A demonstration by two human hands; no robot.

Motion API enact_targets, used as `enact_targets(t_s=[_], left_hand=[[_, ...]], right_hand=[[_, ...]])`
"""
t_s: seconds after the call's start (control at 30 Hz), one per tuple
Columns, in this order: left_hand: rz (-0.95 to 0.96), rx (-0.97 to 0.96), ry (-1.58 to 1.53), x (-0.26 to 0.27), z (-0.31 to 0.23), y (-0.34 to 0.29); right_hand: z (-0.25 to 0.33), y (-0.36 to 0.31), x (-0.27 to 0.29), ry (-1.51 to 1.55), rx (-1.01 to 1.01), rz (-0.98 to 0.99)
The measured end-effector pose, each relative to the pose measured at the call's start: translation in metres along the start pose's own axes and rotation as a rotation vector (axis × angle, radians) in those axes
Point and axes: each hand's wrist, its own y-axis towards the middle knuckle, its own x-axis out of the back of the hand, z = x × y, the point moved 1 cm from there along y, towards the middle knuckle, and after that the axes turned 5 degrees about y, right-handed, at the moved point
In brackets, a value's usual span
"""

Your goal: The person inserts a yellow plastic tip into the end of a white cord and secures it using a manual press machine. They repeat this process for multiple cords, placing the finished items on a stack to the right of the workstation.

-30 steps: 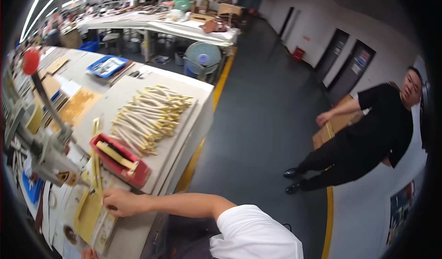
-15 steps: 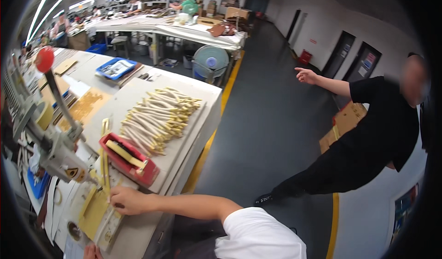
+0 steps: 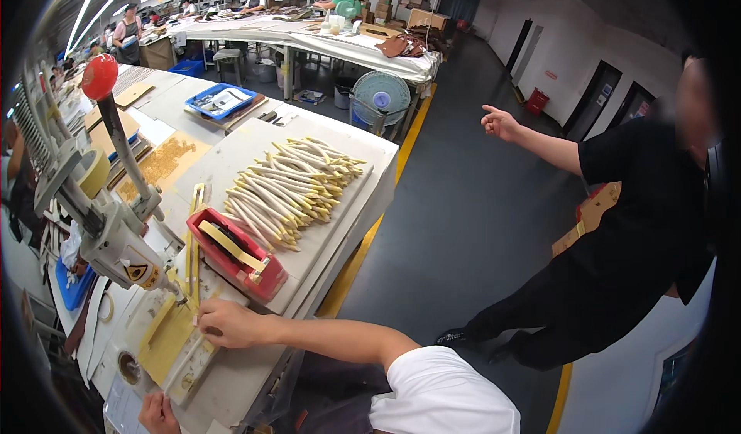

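A grey hand press [image 3: 123, 237] with a red ball-topped lever [image 3: 112, 137] stands at the left of the bench. Under its tip lies a board covered with yellow tape [image 3: 168, 343]. Just right of that tip, my right hand [image 3: 231, 324] is over the board's edge, fingers curled and pressed together; what they pinch is too small to name. A pale strip [image 3: 185, 368] lies along the board below it. My left hand [image 3: 158, 414] is by the board's near end, fingers bent closed and partly cut off; anything in it is hidden.
A red tape dispenser [image 3: 239, 256] stands beyond my right hand, before a pile of pale cords with yellow-taped ends [image 3: 293, 187]. Farther back are a blue tray [image 3: 220, 99] and a fan [image 3: 380, 98]. At right, a person in black [image 3: 617, 226] points left.
The view has shifted, so the bench and press appear farther right. My right hand stays beside the press tip. More of my left hand shows. The person at right still points.
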Motion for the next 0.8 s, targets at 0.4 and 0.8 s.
enact_targets(t_s=[0.4,0.8], left_hand=[[0.005,0.001,0.026,0.001,-0.002,0.001],[-0.152,-0.053,-0.14,0.003,-0.012,0.001]], right_hand=[[-0.003,-0.001,0.002,-0.002,-0.013,0.037],[-0.008,-0.002,-0.019,0.073,-0.057,0.019]])
